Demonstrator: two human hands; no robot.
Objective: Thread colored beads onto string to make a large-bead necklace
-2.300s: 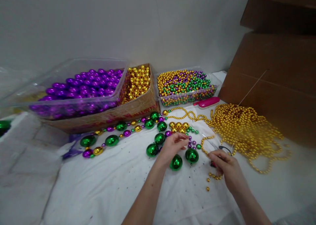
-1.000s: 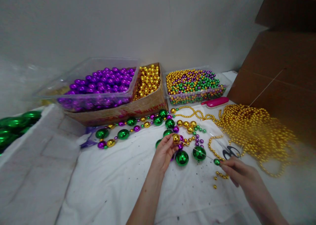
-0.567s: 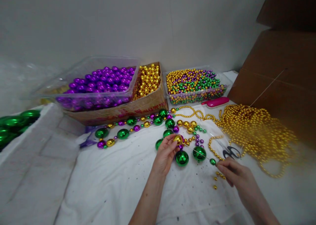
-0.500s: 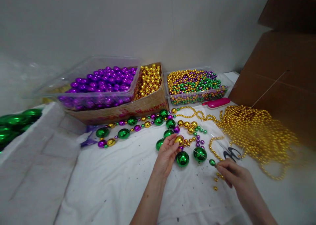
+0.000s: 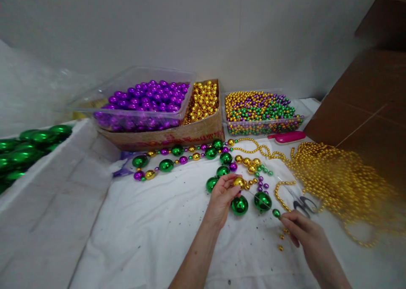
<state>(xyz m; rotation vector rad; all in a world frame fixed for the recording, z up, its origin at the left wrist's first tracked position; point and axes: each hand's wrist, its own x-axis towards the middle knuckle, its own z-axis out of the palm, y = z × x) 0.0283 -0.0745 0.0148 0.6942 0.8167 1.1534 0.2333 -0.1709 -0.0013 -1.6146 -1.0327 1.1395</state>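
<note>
Between the fingers of my left hand is a large gold bead. A thin string runs from it down to the right, to my right hand, whose fingers pinch a small green bead at its edge. Large green balls lie on the white cloth below the string. Loose small purple beads, green beads and gold balls sit just beyond my hands. A strung garland of mixed beads stretches to the left, and a few tiny gold beads lie beside my right hand.
Behind stand a clear bin of purple balls, a cardboard box of gold balls and a clear tub of small mixed beads. At right are scissors, a pink-handled tool, piled gold bead strands and a cardboard carton.
The view has shifted, so everything appears further right. My hands keep nearly the same pose, with the gold bead in the left and the green bead at the right fingertips.
</note>
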